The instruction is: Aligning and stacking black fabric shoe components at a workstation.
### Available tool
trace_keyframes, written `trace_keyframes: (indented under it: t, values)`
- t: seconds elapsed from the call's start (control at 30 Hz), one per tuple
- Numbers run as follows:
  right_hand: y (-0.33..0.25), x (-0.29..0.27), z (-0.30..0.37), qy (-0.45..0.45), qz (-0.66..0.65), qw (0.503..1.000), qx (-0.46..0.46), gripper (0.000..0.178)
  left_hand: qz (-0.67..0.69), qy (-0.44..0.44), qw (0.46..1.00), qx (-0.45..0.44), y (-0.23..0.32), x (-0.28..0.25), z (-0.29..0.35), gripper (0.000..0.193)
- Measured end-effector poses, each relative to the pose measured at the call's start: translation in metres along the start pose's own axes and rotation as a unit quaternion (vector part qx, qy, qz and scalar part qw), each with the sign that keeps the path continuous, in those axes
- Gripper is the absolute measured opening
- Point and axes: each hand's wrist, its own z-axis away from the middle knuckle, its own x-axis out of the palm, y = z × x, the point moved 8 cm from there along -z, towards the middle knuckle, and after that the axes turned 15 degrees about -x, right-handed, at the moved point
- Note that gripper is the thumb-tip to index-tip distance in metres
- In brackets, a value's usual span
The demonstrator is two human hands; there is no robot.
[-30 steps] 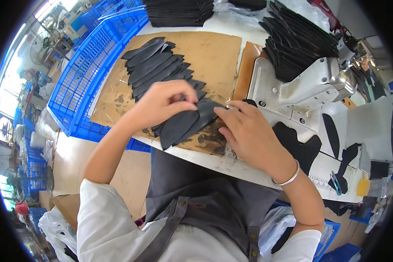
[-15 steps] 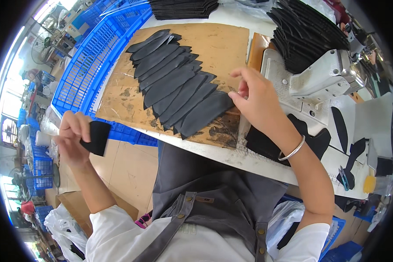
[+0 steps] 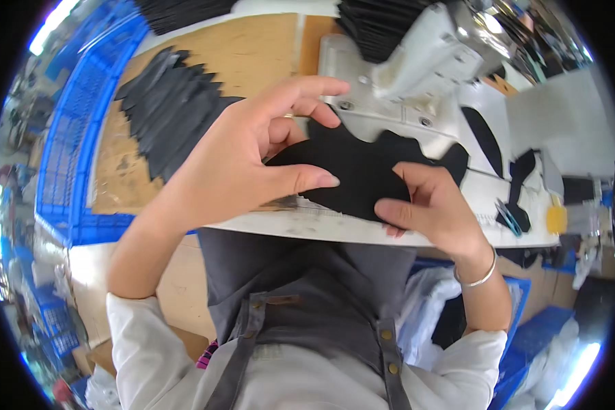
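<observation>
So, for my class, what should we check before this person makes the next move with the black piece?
1. Right hand grips the black piece: ok, pinched at its edge.
2. Left hand grips it: cannot tell; thumb and index finger stand apart.
3. Held piece separate from black shapes beyond: cannot tell; they overlap in view.
4. Overlapping dark pieces on brown board: ok.
5. Blue snips out of hand: ok.

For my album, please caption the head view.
Right hand gripping a black piece, left hand at its edge, near a metal machine.
</observation>
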Motion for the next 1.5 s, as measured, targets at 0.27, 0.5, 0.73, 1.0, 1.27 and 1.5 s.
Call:
trace_keyframes:
  t: [0.27,0.5,0.73,1.0,1.27,1.5]
  values:
    - [0.012,-0.058,0.019,0.048,0.155,0.986,0.042,0.034,-0.207,-0.123,0.959,-0.151,-0.059,0.048,-0.059,0.023]
    - [0.020,-0.063,0.025,0.043,0.156,0.985,0.067,0.034,-0.256,-0.127,0.946,-0.153,-0.061,0.063,-0.059,0.028]
    - [0.018,-0.072,0.033,0.085,0.235,0.968,0.032,0.021,-0.305,-0.105,0.938,-0.127,-0.051,0.067,-0.058,0.031]
    - [0.021,-0.072,0.037,0.113,0.239,0.964,0.010,0.025,-0.302,-0.072,0.947,-0.083,-0.055,0.066,-0.061,0.034]
    - [0.022,-0.072,0.038,0.120,0.231,0.965,0.019,0.023,-0.308,-0.050,0.949,-0.037,-0.056,0.068,-0.060,0.034]
    - [0.022,-0.074,0.039,0.105,0.261,0.960,0.002,0.024,-0.323,-0.048,0.945,-0.008,-0.053,0.069,-0.059,0.034]
